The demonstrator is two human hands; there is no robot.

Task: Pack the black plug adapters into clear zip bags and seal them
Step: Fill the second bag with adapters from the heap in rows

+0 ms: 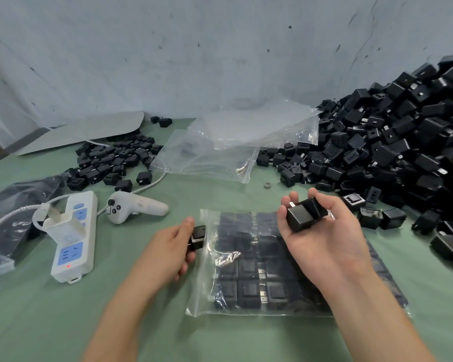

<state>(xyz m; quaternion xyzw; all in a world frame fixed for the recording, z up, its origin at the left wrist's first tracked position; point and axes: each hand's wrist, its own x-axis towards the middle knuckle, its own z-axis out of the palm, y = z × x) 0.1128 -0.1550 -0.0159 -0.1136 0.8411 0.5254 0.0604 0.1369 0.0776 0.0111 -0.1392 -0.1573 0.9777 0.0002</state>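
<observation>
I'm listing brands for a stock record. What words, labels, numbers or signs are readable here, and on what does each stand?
Nothing can be read with certainty.
Dark packet: pale lettering, too blurred to read.
White handheld controller: a small mark on the grip, too small to read.
White power strip: no lettering shows, only a red light.
Black plug adapters: no readable print.

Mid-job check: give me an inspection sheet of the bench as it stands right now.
Surface: green cloth.
Job's things: zip bag part-filled with adapter rows; adapter pile right; smaller pile left; empty bags behind.
Clutter: power strip, white controller, small ring.
Hands: left hand pinches one adapter at the bag's left edge; right hand holds adapters over it.
Cables: white cable past the controller.
Surroundings: scuffed blue-grey wall.
</observation>
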